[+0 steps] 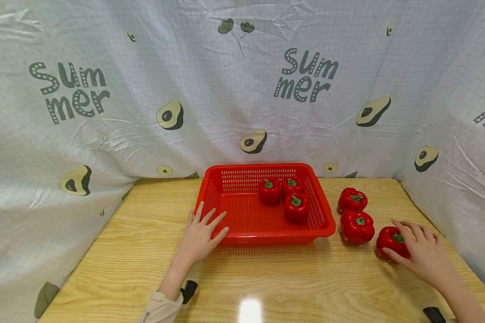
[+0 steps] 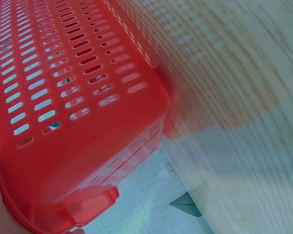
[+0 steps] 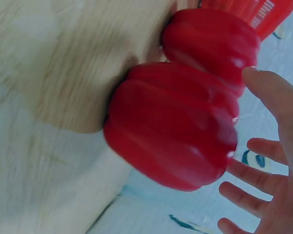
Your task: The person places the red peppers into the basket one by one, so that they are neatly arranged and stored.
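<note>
A red plastic basket [image 1: 262, 234] stands on the table with several red bell peppers, among them a front one [image 1: 296, 207], inside its right half. My left hand [image 1: 198, 235] lies with spread fingers over the basket's front left corner; in the left wrist view, the hand's edge [image 2: 1, 214] meets the rim. To the right of the basket, a bell pepper [image 1: 391, 244] sits under my right hand [image 1: 422, 251]. In the right wrist view, that bell pepper [image 3: 173, 126] stands on the table, with the thumb and fingers spread beside it, not wrapped round it.
Two more bell peppers, a middle one [image 1: 356, 227] and a back one [image 1: 352, 200], stand between the basket and the right hand. A printed white cloth [image 1: 210, 89] hangs behind and beside the wooden table [image 1: 299, 282].
</note>
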A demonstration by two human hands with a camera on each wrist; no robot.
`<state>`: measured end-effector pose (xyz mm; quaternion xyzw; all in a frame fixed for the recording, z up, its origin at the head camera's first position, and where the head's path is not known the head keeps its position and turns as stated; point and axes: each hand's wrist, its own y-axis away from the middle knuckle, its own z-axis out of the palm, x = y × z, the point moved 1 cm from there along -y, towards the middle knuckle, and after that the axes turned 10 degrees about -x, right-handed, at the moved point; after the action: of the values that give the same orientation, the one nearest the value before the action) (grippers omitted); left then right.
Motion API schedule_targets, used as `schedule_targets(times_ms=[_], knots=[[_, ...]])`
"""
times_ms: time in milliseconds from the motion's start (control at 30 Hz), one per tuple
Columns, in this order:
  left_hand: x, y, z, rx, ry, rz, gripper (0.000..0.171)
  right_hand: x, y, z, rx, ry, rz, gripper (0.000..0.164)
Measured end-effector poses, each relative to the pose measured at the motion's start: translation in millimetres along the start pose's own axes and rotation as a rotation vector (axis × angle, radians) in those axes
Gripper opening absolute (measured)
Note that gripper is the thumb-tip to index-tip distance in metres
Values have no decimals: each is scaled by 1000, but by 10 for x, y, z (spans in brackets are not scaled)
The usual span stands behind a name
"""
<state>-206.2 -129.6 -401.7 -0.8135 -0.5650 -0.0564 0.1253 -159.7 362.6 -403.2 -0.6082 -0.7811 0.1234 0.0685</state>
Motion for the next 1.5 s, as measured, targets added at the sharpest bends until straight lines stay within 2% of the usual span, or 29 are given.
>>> schedule_targets(times_ms=[400,967,1267,1500], knots=[[16,11,-15,3,6,0,48,111,-8,104,-89,-5,72,84],[7,10,-8,1,-10,1,49,163,-39,201,-131,21,38,79],[14,11,-9,0,-8,-1,49,157,-42,210,-151,27,48,75],[16,10,-3,-4,-9,-2,49,167,-42,216,-137,35,42,73]])
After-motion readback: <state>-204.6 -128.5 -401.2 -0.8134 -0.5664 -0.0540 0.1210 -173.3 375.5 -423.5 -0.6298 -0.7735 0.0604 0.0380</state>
